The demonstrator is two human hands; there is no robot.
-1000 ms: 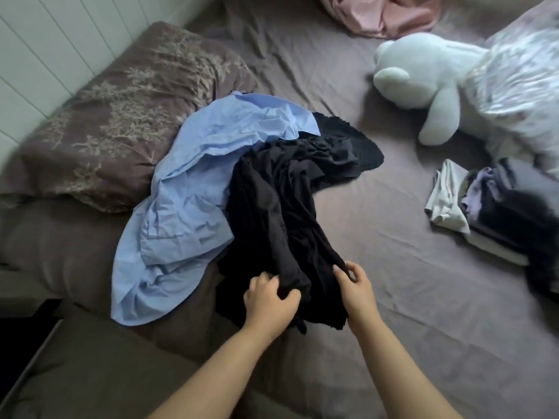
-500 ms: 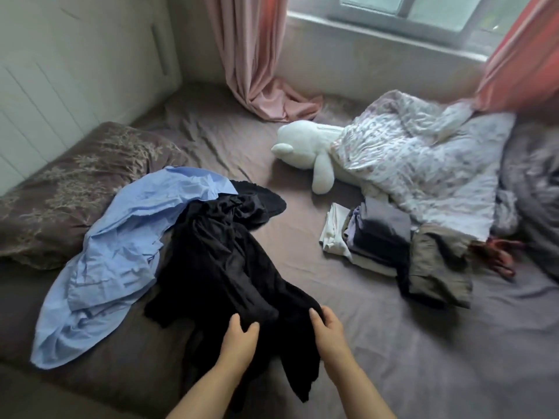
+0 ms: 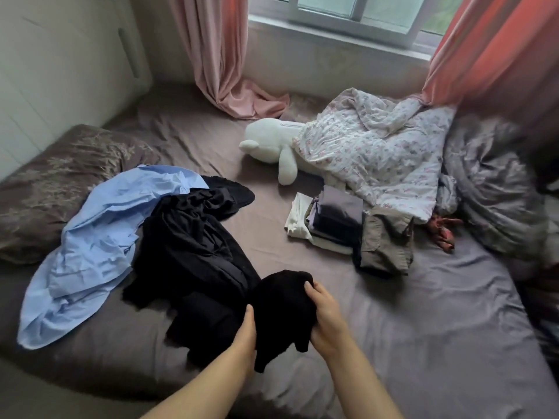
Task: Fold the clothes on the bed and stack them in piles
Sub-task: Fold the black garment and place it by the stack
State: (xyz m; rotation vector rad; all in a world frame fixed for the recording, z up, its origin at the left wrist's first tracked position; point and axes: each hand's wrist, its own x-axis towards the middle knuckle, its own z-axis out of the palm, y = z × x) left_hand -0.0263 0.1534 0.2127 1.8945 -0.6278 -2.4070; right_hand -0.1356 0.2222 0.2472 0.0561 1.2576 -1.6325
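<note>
A white plush toy [image 3: 273, 145] lies ahead of me, half under a floral quilt [image 3: 378, 158]. To my left sits a brown patterned pillow [image 3: 57, 176]. Pink curtains [image 3: 217, 55] hang beside the window [image 3: 357, 10], one pooling onto the mattress.

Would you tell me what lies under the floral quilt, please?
The white plush toy lies partly beneath the floral quilt: head and one limb show, its body is covered. Anything else underneath is hidden.

left hand [image 3: 246, 334], right hand [image 3: 325, 319], fingers curled, gripping
</note>
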